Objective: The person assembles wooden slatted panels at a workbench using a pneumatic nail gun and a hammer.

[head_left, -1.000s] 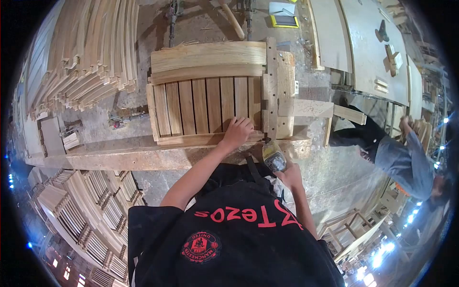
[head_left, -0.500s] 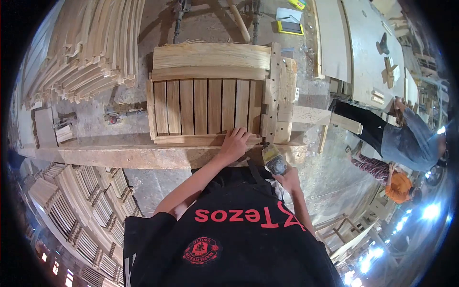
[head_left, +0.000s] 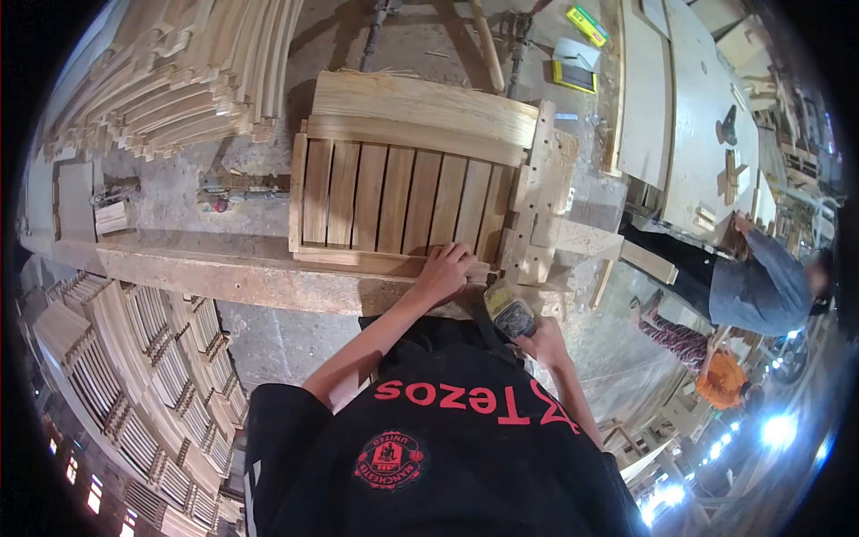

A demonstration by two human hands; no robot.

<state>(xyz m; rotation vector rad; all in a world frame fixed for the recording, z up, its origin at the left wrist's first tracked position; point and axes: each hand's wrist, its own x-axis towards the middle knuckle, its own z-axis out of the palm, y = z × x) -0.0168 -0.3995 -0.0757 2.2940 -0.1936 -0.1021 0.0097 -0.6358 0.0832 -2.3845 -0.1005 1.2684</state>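
A slatted wooden panel (head_left: 386,199) lies on the workbench in front of me, its slats held in a light frame. My left hand (head_left: 445,271) rests on the panel's near rail, fingers curled over it close to the right corner. In my right hand (head_left: 542,343) is a grey and yellow power tool (head_left: 510,315), gripped from behind. Its narrow nose points at the near right corner of the panel, right beside a wooden block with a row of holes (head_left: 530,192). A wide pale board (head_left: 425,106) lies along the panel's far side.
Many curved wooden strips (head_left: 179,76) are stacked at the far left. Slatted pieces (head_left: 98,376) stand in rows at the lower left. Two people, one in a grey top (head_left: 765,282) and one in orange (head_left: 723,380), are at the right. A timber beam (head_left: 224,273) forms the near edge.
The whole view has turned slightly clockwise, so the panel and beam look tilted. Both hands keep nearly the same places at the panel's near right corner.
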